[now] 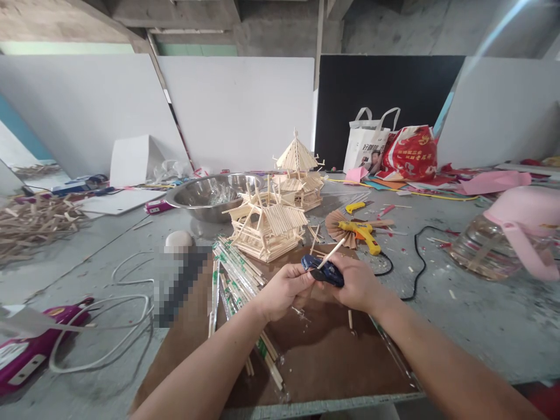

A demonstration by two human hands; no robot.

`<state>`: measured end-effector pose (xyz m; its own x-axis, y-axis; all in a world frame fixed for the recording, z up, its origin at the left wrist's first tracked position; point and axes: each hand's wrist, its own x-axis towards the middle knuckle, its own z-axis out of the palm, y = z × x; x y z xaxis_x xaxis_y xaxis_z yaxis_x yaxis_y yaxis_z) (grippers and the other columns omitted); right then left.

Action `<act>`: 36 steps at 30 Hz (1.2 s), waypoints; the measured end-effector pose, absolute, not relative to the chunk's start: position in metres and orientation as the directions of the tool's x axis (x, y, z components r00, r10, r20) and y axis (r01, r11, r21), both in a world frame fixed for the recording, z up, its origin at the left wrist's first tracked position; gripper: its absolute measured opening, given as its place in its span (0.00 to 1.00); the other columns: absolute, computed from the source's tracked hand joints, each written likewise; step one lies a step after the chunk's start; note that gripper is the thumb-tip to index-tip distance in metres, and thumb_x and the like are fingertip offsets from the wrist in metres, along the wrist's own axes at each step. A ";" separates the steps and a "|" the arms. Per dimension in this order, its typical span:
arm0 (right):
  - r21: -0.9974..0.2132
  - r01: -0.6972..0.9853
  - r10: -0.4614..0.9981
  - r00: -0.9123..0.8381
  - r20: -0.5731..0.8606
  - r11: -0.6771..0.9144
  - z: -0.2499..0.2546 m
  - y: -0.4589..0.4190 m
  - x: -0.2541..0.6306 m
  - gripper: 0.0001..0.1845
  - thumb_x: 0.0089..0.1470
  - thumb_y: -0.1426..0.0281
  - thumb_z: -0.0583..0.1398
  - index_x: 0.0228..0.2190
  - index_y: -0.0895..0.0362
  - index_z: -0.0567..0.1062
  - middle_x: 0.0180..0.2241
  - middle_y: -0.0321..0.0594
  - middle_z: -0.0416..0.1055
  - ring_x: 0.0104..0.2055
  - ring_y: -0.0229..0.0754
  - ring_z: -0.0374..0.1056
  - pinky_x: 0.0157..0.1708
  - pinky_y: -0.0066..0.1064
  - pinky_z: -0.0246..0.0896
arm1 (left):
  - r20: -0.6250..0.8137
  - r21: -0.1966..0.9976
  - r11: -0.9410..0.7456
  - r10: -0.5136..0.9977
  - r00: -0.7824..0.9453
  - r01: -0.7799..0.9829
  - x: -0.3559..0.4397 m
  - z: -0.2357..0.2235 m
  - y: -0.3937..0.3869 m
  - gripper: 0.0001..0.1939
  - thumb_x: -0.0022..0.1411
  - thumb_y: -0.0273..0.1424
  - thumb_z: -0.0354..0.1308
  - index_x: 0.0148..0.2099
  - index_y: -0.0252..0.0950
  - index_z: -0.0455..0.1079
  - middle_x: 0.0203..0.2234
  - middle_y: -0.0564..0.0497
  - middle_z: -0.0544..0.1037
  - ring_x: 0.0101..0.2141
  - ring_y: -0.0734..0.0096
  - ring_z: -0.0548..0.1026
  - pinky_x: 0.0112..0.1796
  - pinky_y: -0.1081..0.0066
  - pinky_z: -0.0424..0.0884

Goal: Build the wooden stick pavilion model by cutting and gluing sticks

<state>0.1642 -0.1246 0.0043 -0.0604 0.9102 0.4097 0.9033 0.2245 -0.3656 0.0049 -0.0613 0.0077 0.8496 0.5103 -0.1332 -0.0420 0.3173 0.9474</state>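
- Position: dark blue tool [335, 274] and thin wooden stick [333, 253], both just right of frame centre, above a brown board [332, 370] in the lower middle.
- Left hand [286, 291]: thumb and fingers pinching the left end of the tool. Right hand [356, 284]: fingers curled around its right end, partly hidden.
- Stick slants from the tool toward the upper right. Cannot tell which fingers, if any, bear on it, nor the exact kind of tool.
- Step in hand, as judged: working the stick's lower end with the tool, probably trimming or shaping.
- Advice: seat the stick firmly against the tool before pressing; a loose stick would likely roll or split.
- Thumbs look close to the contact point; best set back from any edge. Small, even pressure should suit thin wood better than one hard squeeze.
- Check the length against the open-roofed stick model [269, 227], just above centre, before each cut.
- Work over the bare part of the board, so offcuts fall clear of the wrapped stick bundles [238, 268] left of centre.
- Right elbow room: mind the yellow glue gun [366, 238], right of centre, and its black cord [385, 269]; a snag could drag it.
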 end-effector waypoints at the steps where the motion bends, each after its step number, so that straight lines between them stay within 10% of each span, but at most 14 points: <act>1: -0.369 0.902 0.911 -0.059 0.407 0.223 0.005 -0.125 0.164 0.14 0.43 0.60 0.55 0.32 0.55 0.67 0.29 0.39 0.70 0.32 0.42 0.65 0.31 0.29 0.56 | -0.127 0.949 0.311 0.508 0.852 -0.044 0.005 0.008 -0.061 0.15 0.47 0.39 0.57 0.26 0.31 0.62 0.08 0.63 0.50 0.11 0.87 0.45 0.15 0.79 0.41; 26: -0.330 0.916 0.908 -0.076 0.413 0.227 0.000 -0.116 0.166 0.27 0.37 0.75 0.53 0.44 0.60 0.61 0.43 0.46 0.63 0.46 0.45 0.56 0.46 0.36 0.49 | 0.347 0.850 -0.509 0.735 0.582 0.136 0.012 -0.001 -0.067 0.09 0.54 0.33 0.47 0.27 0.33 0.64 0.18 0.56 0.60 0.21 0.79 0.56 0.25 0.77 0.53; 36: -0.163 0.986 0.951 0.014 0.310 0.039 -0.010 -0.106 0.182 0.26 0.44 0.66 0.53 0.46 0.62 0.60 0.45 0.50 0.62 0.48 0.50 0.55 0.48 0.43 0.41 | 0.069 0.990 -0.130 0.765 0.640 0.049 0.005 0.008 -0.061 0.16 0.55 0.42 0.46 0.29 0.34 0.61 0.12 0.61 0.49 0.14 0.83 0.47 0.16 0.79 0.44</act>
<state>0.1821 -0.1061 -0.0105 0.0140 0.9507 0.3099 0.9859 0.0386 -0.1630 0.0052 -0.0610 0.0081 0.6403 0.7651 0.0686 0.0488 -0.1297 0.9904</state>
